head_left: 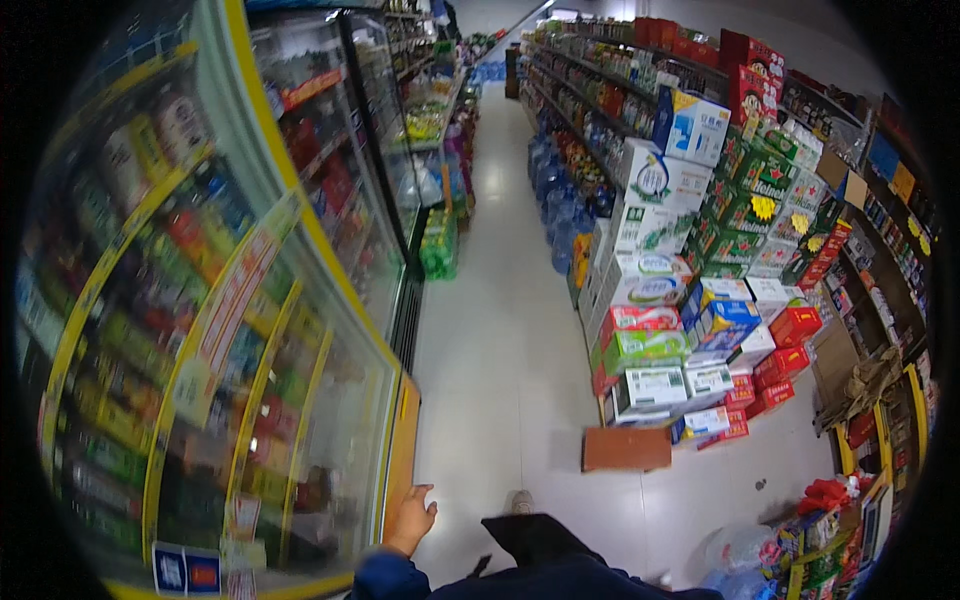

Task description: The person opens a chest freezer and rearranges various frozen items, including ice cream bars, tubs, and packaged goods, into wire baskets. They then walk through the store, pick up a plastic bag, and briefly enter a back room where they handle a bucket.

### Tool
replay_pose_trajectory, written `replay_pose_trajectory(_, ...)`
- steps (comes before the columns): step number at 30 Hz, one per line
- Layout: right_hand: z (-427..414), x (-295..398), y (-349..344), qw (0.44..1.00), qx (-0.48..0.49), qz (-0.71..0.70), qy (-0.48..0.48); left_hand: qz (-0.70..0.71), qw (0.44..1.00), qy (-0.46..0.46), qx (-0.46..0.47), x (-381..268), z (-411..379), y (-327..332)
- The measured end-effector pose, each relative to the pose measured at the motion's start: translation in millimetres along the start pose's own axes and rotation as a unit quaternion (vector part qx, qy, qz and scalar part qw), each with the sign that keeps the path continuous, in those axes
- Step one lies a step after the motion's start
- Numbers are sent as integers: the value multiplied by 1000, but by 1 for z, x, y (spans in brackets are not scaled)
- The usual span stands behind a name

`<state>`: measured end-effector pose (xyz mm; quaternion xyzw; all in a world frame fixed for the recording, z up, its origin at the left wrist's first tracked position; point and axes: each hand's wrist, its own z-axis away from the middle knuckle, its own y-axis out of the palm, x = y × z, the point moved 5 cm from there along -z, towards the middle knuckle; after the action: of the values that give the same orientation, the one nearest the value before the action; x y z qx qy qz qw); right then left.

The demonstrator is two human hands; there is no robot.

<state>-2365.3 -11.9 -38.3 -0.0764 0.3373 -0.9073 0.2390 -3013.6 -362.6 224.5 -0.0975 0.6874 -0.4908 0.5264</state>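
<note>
My left hand (412,517) is low in the view, in a dark blue sleeve (390,576). It is empty, with its thumb and forefinger apart. Right beside it stands the orange side panel (400,446) of a glass-door drinks cooler; whether the hand touches the panel I cannot tell. Rows of bottles and cartons fill the yellow-edged shelves (161,416) behind the glass. My right hand is out of view. Before me a pale tiled aisle (491,322) runs away between shelves, and one of my shoes (520,501) shows on it.
On the right rise stacked drink cartons (656,285), including Heineken cases (757,214). A brown box (627,448) sits on the floor before them. Large blue water bottles (559,217) line the aisle. Green bottle packs (438,244) stand by a second cooler (360,172). Bagged goods (817,551) lie at lower right.
</note>
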Motion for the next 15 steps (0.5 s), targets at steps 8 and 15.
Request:
replay_pose_trajectory(8,-145,211,-210,990,-26,-44,-133,-44,982,-163,84,84,-140,70)
replay_pose_trajectory(15,-387,505,-547,961,-152,-110,-200,81,928,-350,104,150,-267,93)
